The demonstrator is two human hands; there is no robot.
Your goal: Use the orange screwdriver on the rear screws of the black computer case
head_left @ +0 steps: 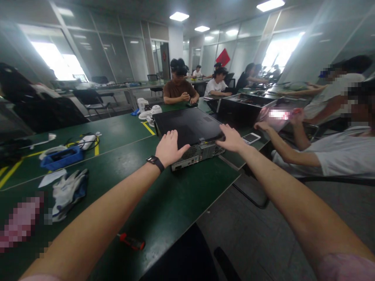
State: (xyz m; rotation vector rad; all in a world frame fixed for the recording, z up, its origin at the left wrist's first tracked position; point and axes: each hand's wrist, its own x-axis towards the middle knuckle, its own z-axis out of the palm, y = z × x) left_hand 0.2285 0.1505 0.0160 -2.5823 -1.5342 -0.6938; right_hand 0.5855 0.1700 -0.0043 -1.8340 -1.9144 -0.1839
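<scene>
One computer case (187, 123): we apparently steady it, left hand (168, 149), right hand (233, 140), fingers (170, 135) wide; next calls for even pressure.

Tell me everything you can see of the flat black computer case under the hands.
The black, flat, box-shaped computer case lies on the dark green tabletop, its smooth, slightly glossy top panel up. The grey, metal-looking end facing the wearer has a perforated grille and small port openings. The bare left hand rests at its near left corner, the bare right hand at its near right corner. Its underside is hidden.
</scene>
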